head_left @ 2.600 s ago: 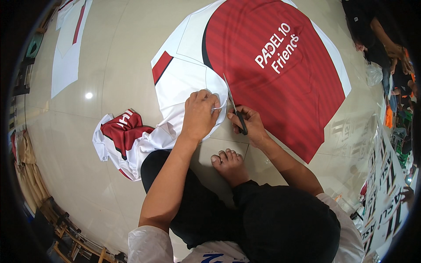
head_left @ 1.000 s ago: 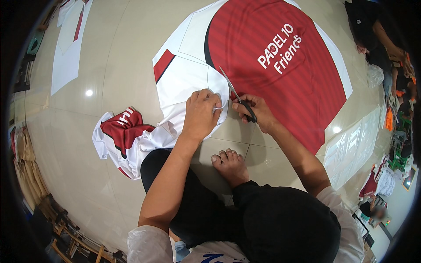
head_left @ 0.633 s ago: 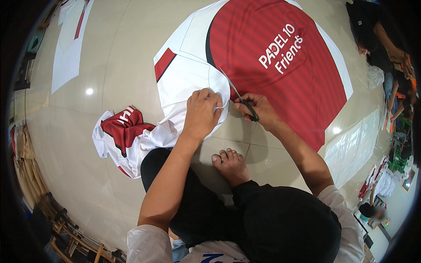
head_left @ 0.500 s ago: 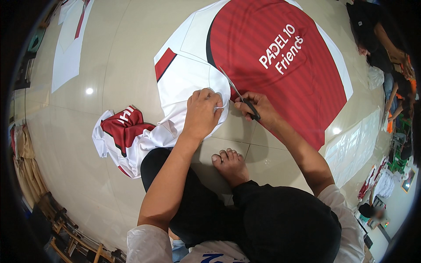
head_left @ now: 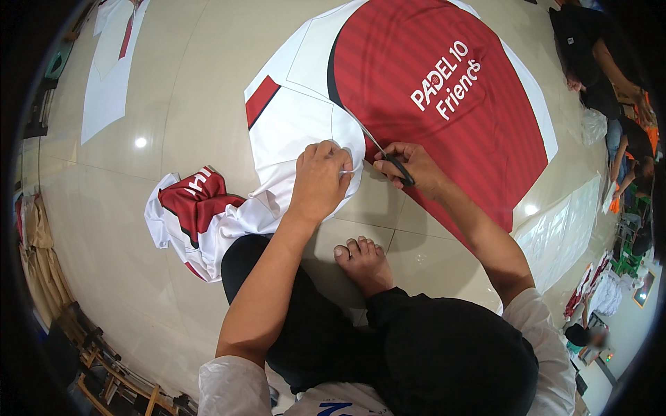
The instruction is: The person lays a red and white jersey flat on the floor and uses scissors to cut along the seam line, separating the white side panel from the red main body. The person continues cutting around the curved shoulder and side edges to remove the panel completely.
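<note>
Black-handled scissors [head_left: 397, 169] are gripped in my right hand [head_left: 416, 170], their blades reaching up and left along the border between red and white fabric. My left hand [head_left: 320, 179] is closed in a pinch on the edge of the white fabric [head_left: 291, 142], just left of the scissors. A large red fabric panel [head_left: 444, 139] with white lettering and a white margin spreads over the floor beyond my right hand. The white fabric runs down past my left forearm to a crumpled red-and-white bundle [head_left: 198, 208] beside my knee.
My bare foot [head_left: 364, 260] rests on the glossy tiled floor [head_left: 139, 208] between my arms. A white sheet [head_left: 107, 90] lies at far left, and a translucent plastic sheet [head_left: 562, 229] at right. Other people [head_left: 600, 62] sit along the right side. Wooden frames [head_left: 118, 378] stand at lower left.
The scissor blades, apart before, now look nearly closed together at the fabric border. My right hand has shifted very slightly; my left hand keeps its pinch.
</note>
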`<state>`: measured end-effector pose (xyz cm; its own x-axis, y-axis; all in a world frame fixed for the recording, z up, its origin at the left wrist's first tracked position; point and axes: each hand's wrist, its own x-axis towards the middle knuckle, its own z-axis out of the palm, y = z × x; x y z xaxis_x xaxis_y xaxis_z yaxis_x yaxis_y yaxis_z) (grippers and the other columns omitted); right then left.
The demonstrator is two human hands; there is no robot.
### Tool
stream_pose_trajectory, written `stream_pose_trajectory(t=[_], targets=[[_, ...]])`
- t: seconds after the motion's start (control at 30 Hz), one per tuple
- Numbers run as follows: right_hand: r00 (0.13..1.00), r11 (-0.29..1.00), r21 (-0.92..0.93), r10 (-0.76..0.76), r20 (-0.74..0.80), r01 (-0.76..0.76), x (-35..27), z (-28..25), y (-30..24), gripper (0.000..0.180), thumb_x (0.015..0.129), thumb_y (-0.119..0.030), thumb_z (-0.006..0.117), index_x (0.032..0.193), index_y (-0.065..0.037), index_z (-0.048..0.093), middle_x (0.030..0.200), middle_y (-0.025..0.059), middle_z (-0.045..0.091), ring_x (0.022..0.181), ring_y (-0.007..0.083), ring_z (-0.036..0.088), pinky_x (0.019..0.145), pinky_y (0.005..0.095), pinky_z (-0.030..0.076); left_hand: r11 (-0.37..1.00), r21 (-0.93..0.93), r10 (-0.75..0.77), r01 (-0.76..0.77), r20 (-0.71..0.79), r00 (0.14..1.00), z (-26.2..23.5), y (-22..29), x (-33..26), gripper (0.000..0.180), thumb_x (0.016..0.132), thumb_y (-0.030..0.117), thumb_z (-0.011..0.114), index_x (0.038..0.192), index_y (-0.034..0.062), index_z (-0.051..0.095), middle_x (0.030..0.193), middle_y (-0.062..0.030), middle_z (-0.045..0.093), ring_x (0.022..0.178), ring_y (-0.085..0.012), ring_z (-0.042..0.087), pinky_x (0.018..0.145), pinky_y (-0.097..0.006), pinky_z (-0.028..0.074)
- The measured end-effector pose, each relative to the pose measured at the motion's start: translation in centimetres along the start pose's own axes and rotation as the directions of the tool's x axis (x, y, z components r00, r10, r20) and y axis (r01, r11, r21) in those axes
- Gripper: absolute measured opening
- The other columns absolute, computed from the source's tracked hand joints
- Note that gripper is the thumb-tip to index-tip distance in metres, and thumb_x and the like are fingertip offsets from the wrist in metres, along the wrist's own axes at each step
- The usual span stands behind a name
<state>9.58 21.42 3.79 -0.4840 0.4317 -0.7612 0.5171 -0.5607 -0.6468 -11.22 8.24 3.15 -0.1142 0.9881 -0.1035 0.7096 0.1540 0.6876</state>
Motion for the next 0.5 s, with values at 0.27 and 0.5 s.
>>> stream_pose_trajectory(t=[0.27,0.5], targets=[[0.999,1.0,-0.003,-0.012,0.042,0.012,0.65,-0.28,-0.81,0.032,0.094,-0.023,0.083,0.111,0.0,0.068,0.074,-0.0003,0.061,0.058,0.0065,0.054,0.055,0.0237,0.042,1.0,-0.005,-0.002,0.002,0.0,1.0,0.05,-0.21,0.04,0.019,0.083,0.008,0.08,0.098,0.0107,0.069,0.118,-0.0098,0.065,0.113,-0.0368,0.059,0.098,-0.048,0.047],[0.997,0.999,-0.012,-0.033,0.065,0.034,0.71,-0.9,-0.7,0.031,0.095,-0.019,0.083,0.113,0.002,0.067,0.075,0.0002,0.062,0.057,0.0064,0.054,0.054,0.0234,0.043,1.0,-0.006,-0.006,0.006,0.012,1.0,-0.03,-0.04,0.07,0.019,0.083,0.008,0.079,0.099,0.0109,0.069,0.118,-0.0099,0.065,0.114,-0.0368,0.059,0.099,-0.048,0.047]])
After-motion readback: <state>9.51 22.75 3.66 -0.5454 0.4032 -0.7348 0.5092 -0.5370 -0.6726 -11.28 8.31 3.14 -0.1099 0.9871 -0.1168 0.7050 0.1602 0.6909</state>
